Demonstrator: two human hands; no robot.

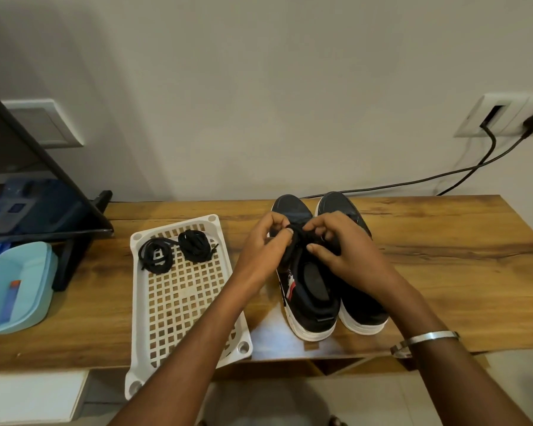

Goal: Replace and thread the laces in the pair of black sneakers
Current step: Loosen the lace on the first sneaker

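Two black sneakers with white soles stand side by side on the wooden table, toes to the wall: the left sneaker (pixel 311 302) and the right sneaker (pixel 363 312). Both hands are over the left sneaker's lacing. My left hand (pixel 265 247) pinches its black lace (pixel 299 238) near the top eyelets. My right hand (pixel 339 244) grips the same lace from the right, fingers curled round it. Two coiled black laces (pixel 176 249) lie at the far end of a white lattice tray (pixel 179 302), left of the sneakers.
A light blue plastic box (pixel 16 287) sits at the left edge. Behind it stands a dark screen on a stand (pixel 74 241). Black cables (pixel 443 176) run from a wall socket down behind the table. The tray overhangs the table's front edge.
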